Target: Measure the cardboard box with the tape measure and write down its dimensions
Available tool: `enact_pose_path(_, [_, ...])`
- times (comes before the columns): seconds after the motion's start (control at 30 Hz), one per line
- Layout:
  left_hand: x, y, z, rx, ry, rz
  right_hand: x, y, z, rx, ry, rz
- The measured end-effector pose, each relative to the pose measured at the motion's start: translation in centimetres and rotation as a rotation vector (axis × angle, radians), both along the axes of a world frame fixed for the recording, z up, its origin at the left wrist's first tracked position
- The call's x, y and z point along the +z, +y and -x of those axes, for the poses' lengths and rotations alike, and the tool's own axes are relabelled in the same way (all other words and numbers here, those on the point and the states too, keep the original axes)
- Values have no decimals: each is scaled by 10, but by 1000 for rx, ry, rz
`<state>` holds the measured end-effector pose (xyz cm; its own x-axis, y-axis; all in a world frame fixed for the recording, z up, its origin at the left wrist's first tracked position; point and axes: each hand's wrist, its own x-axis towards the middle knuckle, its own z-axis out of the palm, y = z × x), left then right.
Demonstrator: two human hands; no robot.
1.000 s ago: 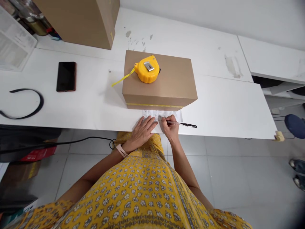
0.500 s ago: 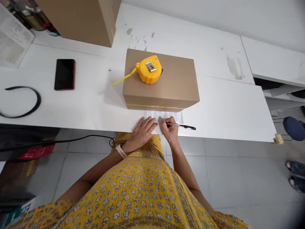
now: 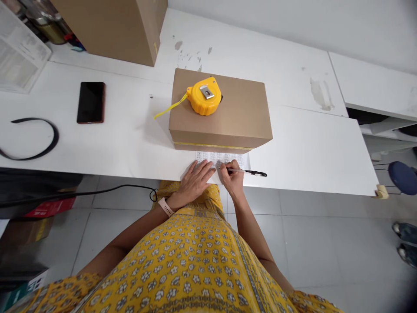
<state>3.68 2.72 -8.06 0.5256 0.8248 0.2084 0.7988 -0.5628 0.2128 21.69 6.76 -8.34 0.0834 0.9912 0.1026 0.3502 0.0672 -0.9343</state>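
Observation:
A sheet of paper (image 3: 245, 162) covered in rows of writing lies at the table's front edge, its far part hidden by a cardboard box (image 3: 241, 113). My left hand (image 3: 196, 177) rests flat on the paper's left side, fingers stretched out. In my right hand (image 3: 232, 179) is a black and clear pen (image 3: 256, 173), gripped between thumb and fingers with its tip down at the paper. On top of the box sits a yellow tape measure (image 3: 205, 96), its yellow strap hanging over the box's left edge.
A dark phone (image 3: 91, 102) and a curved black band (image 3: 54, 134) lie on the white table (image 3: 309, 156) to the left. A larger cardboard box (image 3: 110, 30) stands at the back left. A black cable (image 3: 114, 188) runs below the front edge. A blue stool (image 3: 402, 177) is at far right.
The view has shifted very slightly. Both hands, the pen, the box and the tape measure keep their places.

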Motion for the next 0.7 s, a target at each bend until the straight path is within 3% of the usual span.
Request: enact_pose_path(0.7, [0, 0, 0, 4, -19, 11, 2, 0, 0, -28, 1, 3])
